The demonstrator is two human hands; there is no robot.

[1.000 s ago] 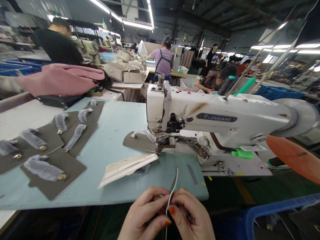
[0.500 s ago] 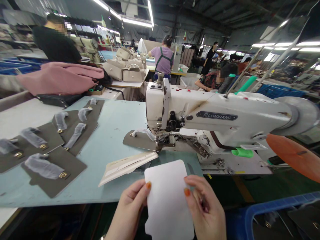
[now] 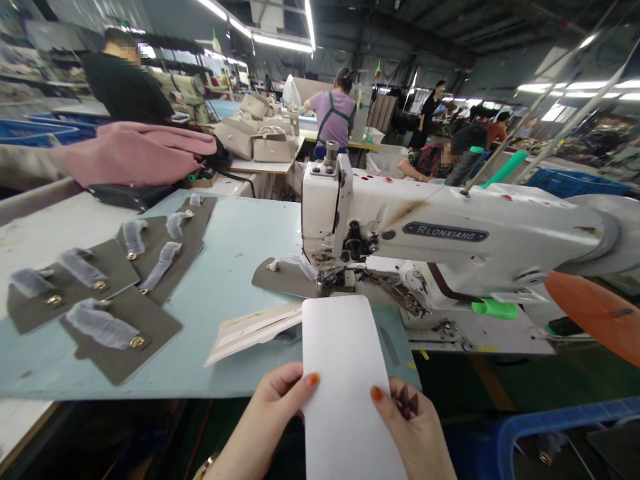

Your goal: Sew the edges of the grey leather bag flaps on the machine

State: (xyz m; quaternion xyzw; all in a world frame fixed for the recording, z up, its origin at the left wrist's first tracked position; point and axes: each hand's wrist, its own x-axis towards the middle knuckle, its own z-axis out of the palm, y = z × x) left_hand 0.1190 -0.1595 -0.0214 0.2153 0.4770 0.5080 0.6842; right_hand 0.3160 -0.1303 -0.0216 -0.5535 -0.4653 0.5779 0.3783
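Note:
A white panel (image 3: 345, 387) with rounded top corners stands upright between my hands in front of the sewing machine (image 3: 430, 227). My left hand (image 3: 280, 413) pinches its left edge, thumb on the face. My right hand (image 3: 410, 427) grips the right edge the same way; two dark pointed tips, perhaps of thread snips, poke out among its fingers. Beyond the panel, a grey panel with a wrapped handle (image 3: 285, 277) lies by the machine's needle area. A beige folded strip (image 3: 250, 333) rests on the blue-green tabletop (image 3: 240, 233), left of the white panel.
Several grey panels (image 3: 165, 320) with plastic-wrapped handles lie on the left. Pink material (image 3: 135, 153) is heaped behind them. A blue crate (image 3: 505, 433) holding similar parts stands low at the right. Beige bags (image 3: 273, 148) and co-workers are farther back.
The white panel has risen and looks narrower, its top edge now reaching up in front of the machine's needle area. Both hands keep hold of it. The view has shifted slightly.

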